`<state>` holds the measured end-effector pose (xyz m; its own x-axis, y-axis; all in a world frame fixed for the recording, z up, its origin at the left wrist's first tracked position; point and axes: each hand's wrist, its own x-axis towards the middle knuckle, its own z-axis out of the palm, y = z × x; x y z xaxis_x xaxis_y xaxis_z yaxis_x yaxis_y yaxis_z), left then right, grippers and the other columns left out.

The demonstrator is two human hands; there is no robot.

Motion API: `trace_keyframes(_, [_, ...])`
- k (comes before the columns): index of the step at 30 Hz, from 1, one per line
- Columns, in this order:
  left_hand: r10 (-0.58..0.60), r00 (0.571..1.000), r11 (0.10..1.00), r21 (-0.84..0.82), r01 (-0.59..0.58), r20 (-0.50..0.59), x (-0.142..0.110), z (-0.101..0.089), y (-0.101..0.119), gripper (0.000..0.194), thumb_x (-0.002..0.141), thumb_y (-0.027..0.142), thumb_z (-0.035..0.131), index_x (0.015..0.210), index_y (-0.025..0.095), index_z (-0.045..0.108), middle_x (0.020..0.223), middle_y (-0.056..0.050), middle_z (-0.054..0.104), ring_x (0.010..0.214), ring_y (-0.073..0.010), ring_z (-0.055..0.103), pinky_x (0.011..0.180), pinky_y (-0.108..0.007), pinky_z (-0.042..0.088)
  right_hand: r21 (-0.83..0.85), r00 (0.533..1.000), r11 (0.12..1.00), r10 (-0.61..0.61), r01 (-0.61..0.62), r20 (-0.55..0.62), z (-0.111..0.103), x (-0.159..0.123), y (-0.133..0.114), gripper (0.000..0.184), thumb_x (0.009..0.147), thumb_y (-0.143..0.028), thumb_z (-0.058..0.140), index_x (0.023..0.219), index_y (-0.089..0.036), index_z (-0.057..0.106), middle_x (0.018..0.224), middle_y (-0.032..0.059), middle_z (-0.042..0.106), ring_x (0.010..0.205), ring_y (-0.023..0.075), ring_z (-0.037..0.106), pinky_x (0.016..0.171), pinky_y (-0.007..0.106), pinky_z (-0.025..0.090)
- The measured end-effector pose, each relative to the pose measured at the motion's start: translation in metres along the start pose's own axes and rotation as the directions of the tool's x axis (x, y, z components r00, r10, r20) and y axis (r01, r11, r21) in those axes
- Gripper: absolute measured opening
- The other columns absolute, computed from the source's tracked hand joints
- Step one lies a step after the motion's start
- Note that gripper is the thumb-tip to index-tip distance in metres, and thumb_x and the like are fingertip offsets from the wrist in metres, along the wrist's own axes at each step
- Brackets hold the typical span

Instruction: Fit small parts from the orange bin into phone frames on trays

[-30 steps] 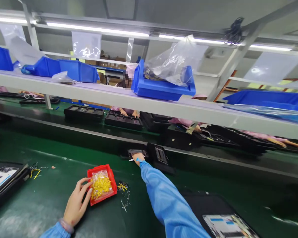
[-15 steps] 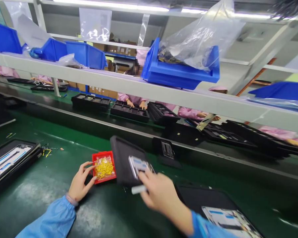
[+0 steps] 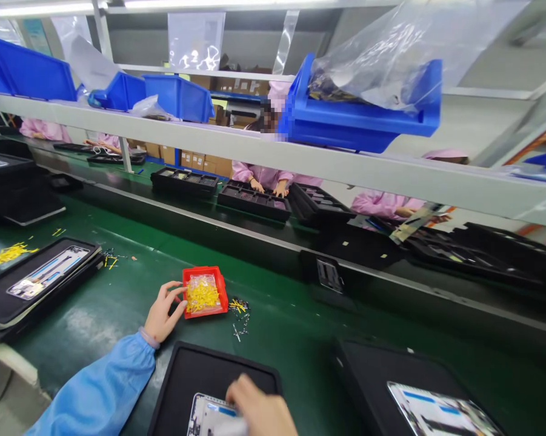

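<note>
Your right hand (image 3: pixel 259 412) sits at the bottom edge of the view, over a black tray (image 3: pixel 209 369), blurred and cut off by the frame. Its fingers (image 3: pixel 240 393) lie on the near end of a white-framed panel (image 3: pixel 206 415), beside a white strip (image 3: pixel 229 427). You can't tell if that hand is grasping anything or only touching. The tray's far edge runs across your view, and its near part drops out of frame. The panel sits inside the tray, its far end pointing up the belt, its long axis running away from you, with black tray surface on the hand's far side.

Your left hand (image 3: pixel 162 312) is up and to the left of the right, open and relaxed, not clenched, fingertips at the left rim of a red tray (image 3: pixel 202 292) holding a clear bag of yellow bits (image 3: pixel 202 295). Just right of that tray lies a small heap of dark and yellow pins (image 3: pixel 239 313). A strip of green belt (image 3: pixel 273 327) separates these from the black tray.

Right of your right hand, a second black tray (image 3: pixel 382 378) holds another panel (image 3: pixel 440 412). Left of your left hand lies a third tray (image 3: pixel 40 284). Beyond, past a rail (image 3: pixel 218 227), co-workers in pink (image 3: pixel 263 175) handle black trays under a shelf (image 3: pixel 345 163) with blue bins (image 3: pixel 368 115).
</note>
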<state>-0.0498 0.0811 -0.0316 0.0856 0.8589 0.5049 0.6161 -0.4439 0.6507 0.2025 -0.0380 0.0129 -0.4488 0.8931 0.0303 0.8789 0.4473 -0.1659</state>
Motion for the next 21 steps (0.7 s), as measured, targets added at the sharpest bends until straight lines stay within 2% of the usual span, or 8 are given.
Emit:
trace_keyframes(1, [-0.007, 1.000, 1.000, -0.007, 0.006, -0.005, 0.000, 0.000, -0.001, 0.033, 0.087, 0.040, 0.041, 0.104, 0.018, 0.059, 0.115, -0.012, 0.052, 0.068, -0.0155, 0.062, 0.078, -0.038, 0.055, 0.011, 0.998, 0.998, 0.062, -0.062, -0.006, -0.002, 0.013, 0.008, 0.012, 0.088, -0.032, 0.056, 0.093, -0.023, 0.063, 0.091, -0.0004, 0.065, 0.070, 0.0136, 0.065, 0.057, 0.024, 0.049])
trace_keyframes(3, [-0.014, 1.000, 1.000, -0.016, 0.014, -0.011, 0.000, 0.000, -0.002, 0.033, 0.088, 0.040, 0.041, 0.104, 0.018, 0.059, 0.114, -0.012, 0.052, 0.068, -0.0148, 0.061, 0.079, -0.038, 0.055, 0.081, 0.921, 0.918, 0.390, -0.388, -0.016, -0.006, 0.038, 0.024, 0.011, 0.083, -0.032, 0.061, 0.080, -0.022, 0.063, 0.082, -0.0016, 0.065, 0.069, 0.0153, 0.067, 0.053, 0.022, 0.044])
trace_keyframes(5, [-0.015, 1.000, 1.000, -0.015, 0.015, -0.013, 0.000, 0.000, -0.002, 0.032, 0.088, 0.039, 0.041, 0.104, 0.018, 0.058, 0.114, -0.012, 0.052, 0.067, -0.0143, 0.061, 0.079, -0.038, 0.054, 0.123, 0.870, 0.863, 0.493, -0.490, 0.003, -0.005, 0.056, 0.035, 0.009, 0.078, -0.030, 0.065, 0.074, -0.022, 0.062, 0.083, 0.0003, 0.067, 0.075, 0.0180, 0.068, 0.053, 0.022, 0.041])
trace_keyframes(8, [-0.013, 1.000, 1.000, -0.009, 0.012, -0.015, 0.000, 0.000, -0.001, 0.032, 0.089, 0.039, 0.040, 0.105, 0.018, 0.058, 0.115, -0.012, 0.051, 0.068, -0.0140, 0.061, 0.079, -0.038, 0.054, 0.164, 0.872, 0.859, 0.490, -0.485, 0.007, 0.006, 0.068, 0.041, 0.008, 0.075, -0.026, 0.068, 0.072, -0.022, 0.062, 0.083, 0.0025, 0.068, 0.078, 0.0205, 0.068, 0.054, 0.023, 0.040])
trace_keyframes(13, [-0.017, 1.000, 1.000, -0.002, 0.017, -0.015, -0.001, 0.000, 0.000, 0.033, 0.089, 0.039, 0.040, 0.105, 0.017, 0.058, 0.115, -0.013, 0.051, 0.067, -0.0137, 0.060, 0.080, -0.038, 0.054, 0.210, 0.881, 0.866, 0.472, -0.454, -0.042, 0.022, 0.070, 0.040, 0.009, 0.078, -0.021, 0.063, 0.068, -0.022, 0.061, 0.078, 0.0033, 0.068, 0.075, 0.0215, 0.068, 0.054, 0.024, 0.041])
trace_keyframes(18, [0.026, 0.997, 0.998, 0.061, -0.021, -0.079, -0.002, -0.005, 0.007, 0.034, 0.089, 0.039, 0.040, 0.111, 0.017, 0.056, 0.120, -0.014, 0.048, 0.073, -0.0154, 0.062, 0.081, -0.038, 0.054, 0.290, 0.895, 0.865, 0.443, -0.410, -0.056, 0.018, 0.070, 0.048, 0.014, 0.083, -0.020, 0.053, 0.070, -0.022, 0.058, 0.075, 0.0018, 0.069, 0.072, 0.0195, 0.068, 0.057, 0.024, 0.044])
trace_keyframes(21, [0.104, 0.991, 0.993, 0.064, -0.099, -0.080, 0.000, -0.008, 0.026, 0.034, 0.089, 0.037, 0.043, 0.112, 0.016, 0.056, 0.121, -0.015, 0.049, 0.082, -0.0180, 0.062, 0.083, -0.037, 0.052, 0.492, 0.921, 0.824, 0.375, -0.280, -0.103, 0.013, 0.071, 0.051, 0.015, 0.085, -0.025, 0.047, 0.071, -0.022, 0.053, 0.071, 0.0012, 0.070, 0.068, 0.0181, 0.067, 0.060, 0.025, 0.048])
